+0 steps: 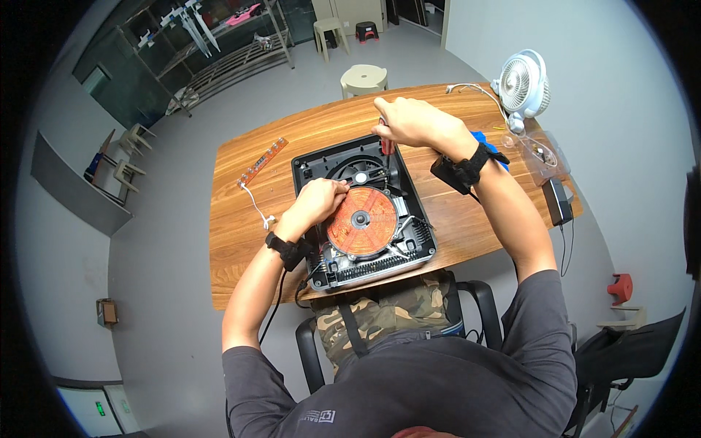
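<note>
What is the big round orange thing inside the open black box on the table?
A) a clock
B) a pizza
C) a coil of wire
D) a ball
C: the round orange thing is a flat, tightly wound spiral with a hub in its middle, sitting inside the open black box, and the left hand rests at its edge.

Circuit strip [263, 161] left of opened cooker [363, 212]

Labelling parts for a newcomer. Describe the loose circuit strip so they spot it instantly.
On the wooden table, look left of the opened black cooker. The circuit strip lies there diagonally: long, narrow, orange-brown, with a white wire trailing from its near end.
</note>
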{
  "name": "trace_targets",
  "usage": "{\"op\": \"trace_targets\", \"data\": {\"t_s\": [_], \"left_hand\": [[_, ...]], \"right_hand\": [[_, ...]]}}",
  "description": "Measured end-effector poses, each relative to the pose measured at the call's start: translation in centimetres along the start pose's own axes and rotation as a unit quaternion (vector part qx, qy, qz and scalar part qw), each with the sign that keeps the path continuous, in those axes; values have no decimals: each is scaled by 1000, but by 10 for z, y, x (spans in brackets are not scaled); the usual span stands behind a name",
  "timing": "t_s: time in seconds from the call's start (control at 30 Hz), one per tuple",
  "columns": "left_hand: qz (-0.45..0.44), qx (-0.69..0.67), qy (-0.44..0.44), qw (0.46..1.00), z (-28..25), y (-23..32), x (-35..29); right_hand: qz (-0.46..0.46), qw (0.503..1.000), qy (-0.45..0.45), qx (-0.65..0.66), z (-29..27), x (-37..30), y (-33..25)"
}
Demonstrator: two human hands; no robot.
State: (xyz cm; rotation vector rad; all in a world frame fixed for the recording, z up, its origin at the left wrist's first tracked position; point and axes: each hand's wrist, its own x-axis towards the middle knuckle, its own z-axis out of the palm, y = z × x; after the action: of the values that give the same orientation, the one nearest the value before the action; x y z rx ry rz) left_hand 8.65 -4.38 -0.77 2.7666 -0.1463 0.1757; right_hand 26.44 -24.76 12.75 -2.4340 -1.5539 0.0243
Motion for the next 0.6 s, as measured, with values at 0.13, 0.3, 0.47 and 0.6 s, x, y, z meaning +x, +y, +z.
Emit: {"op": "trace_targets", "data": {"t_s": [0.13, 0.3, 0.47, 0.6], "left_hand": [[-3, 3, -7, 1000, 0, -3, 0], [7, -4, 1, 1000, 2, -3, 0], [8, 3, 1, 1000, 3, -3, 2], [17, 6, 7, 1000, 2, -5, -1]], "right_hand": [[29, 996, -13, -86, 2, 9, -4], [-1, 995, 61, -80, 7, 0, 3], [-66, 997, 39, 2, 16, 3, 21], [2, 995, -20, -96, 4, 3, 0]]}}
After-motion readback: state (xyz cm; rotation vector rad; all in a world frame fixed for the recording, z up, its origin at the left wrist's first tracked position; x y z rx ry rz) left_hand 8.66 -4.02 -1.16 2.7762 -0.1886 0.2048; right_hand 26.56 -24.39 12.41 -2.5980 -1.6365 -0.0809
